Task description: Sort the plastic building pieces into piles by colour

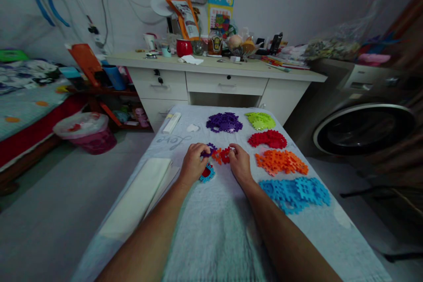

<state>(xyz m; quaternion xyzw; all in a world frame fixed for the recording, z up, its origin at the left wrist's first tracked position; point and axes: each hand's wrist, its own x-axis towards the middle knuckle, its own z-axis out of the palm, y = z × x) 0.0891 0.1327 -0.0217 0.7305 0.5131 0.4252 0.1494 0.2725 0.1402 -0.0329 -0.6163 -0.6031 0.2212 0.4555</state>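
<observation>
Both my hands rest on a table covered with a pale cloth [211,229]. My left hand [193,163] is closed in a pinch on a purple interlocking piece [211,147]. My right hand [239,163] pinches the red end of a small joined cluster of orange and red pieces [220,155] between the hands. A blue and red piece [207,172] lies by my left wrist. Sorted piles lie beyond and to the right: purple [224,122], lime green [260,120], red [267,139], orange [280,162] and blue [294,192].
A folded white cloth [139,198] lies along the table's left edge, and a white tube [172,123] near the far left corner. Behind stand a cluttered desk [214,68], a washing machine [363,128] at right, a pink bin [86,131] and a bed [23,105] at left.
</observation>
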